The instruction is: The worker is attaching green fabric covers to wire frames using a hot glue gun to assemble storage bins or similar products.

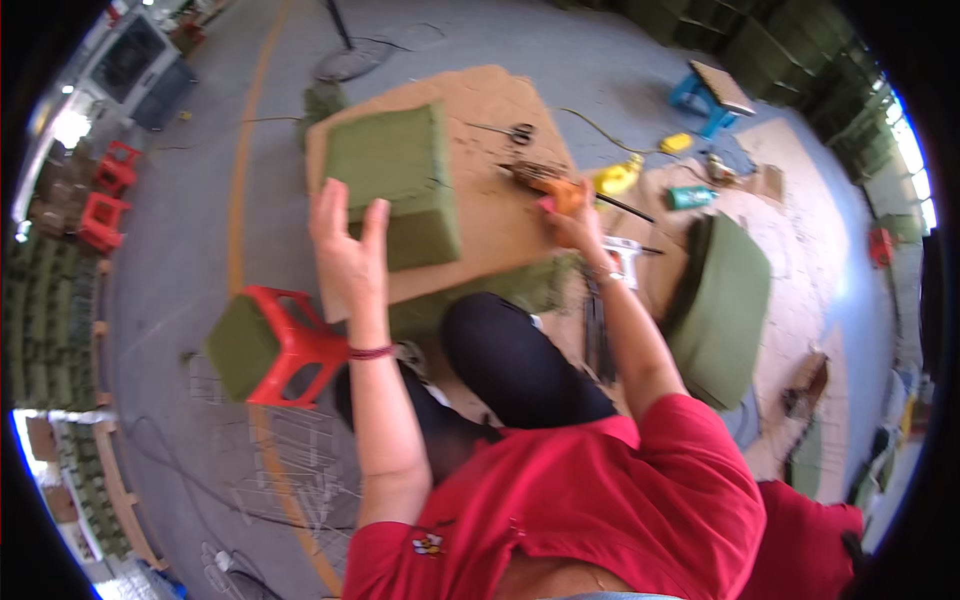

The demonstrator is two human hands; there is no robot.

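Observation:
A green fabric-covered box (390, 165) stands on the brown board in front of me. My left hand (350, 235) is at its near left side, fingers and thumb spread, holding nothing; whether it touches the box I cannot tell. My right hand (575, 215) is to the right of the box, over the board's right edge, with its fingers closed by something orange, blurred and partly hidden. Dark brown scraps (525, 178) lie just beyond it. A black rod (625, 207) sticks out to its right. Black-handled scissors (521, 134) rest farther back on the board.
A white glue gun (625, 258), yellow bottle (618, 176) and teal can (691, 197) are at right. A curved green padded piece (722, 310) stands nearer. At left is a red stool (310, 345) with a green block (243, 345). A blue-legged stool (715, 95) stands behind.

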